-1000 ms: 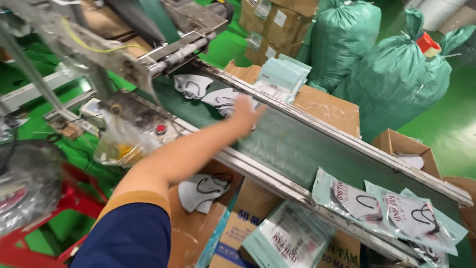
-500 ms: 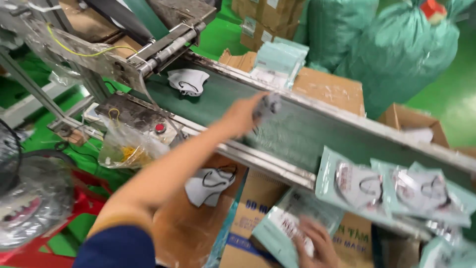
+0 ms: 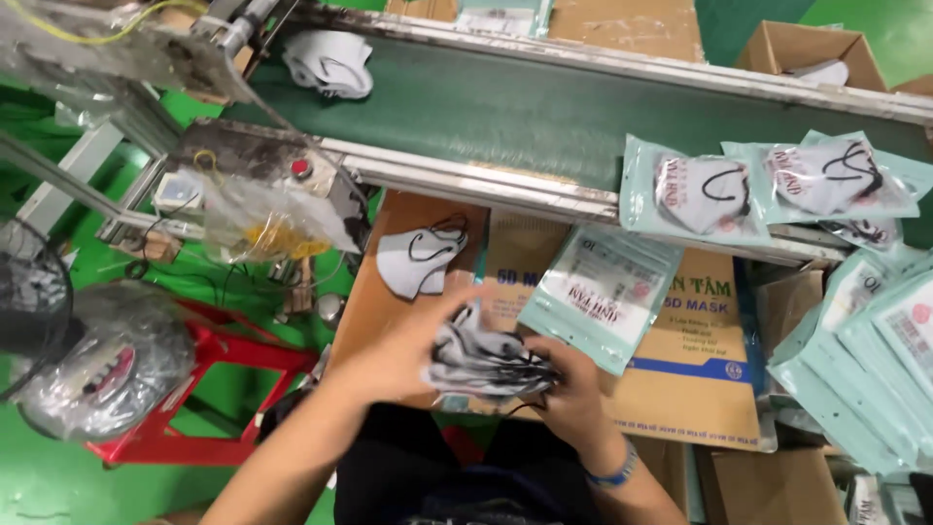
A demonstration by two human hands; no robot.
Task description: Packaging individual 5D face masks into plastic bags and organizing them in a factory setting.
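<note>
My left hand [image 3: 403, 350] and my right hand [image 3: 573, 384] meet close to my body, both gripping a small stack of grey face masks [image 3: 481, 358] with black ear loops. The stack is blurred. Just beyond it a pale green mask pouch [image 3: 603, 292] lies on a brown cardboard box [image 3: 680, 389]. A single grey mask [image 3: 420, 261] rests on the box to the left. Behind runs the dark green conveyor belt [image 3: 525, 112], with one loose mask [image 3: 330, 63] at its far left and sealed pouches [image 3: 695, 190] at its right end.
More sealed pouches [image 3: 875, 331] pile up at the right. A machine frame with a red button [image 3: 301, 167] and a clear plastic bag [image 3: 262, 219] stands left of the box. A red stand [image 3: 209, 389] and a plastic-wrapped fan [image 3: 92, 365] sit on the green floor.
My left hand has drawn back from the belt with masks and joined my right hand over the box. The camera has tilted down toward my lap.
</note>
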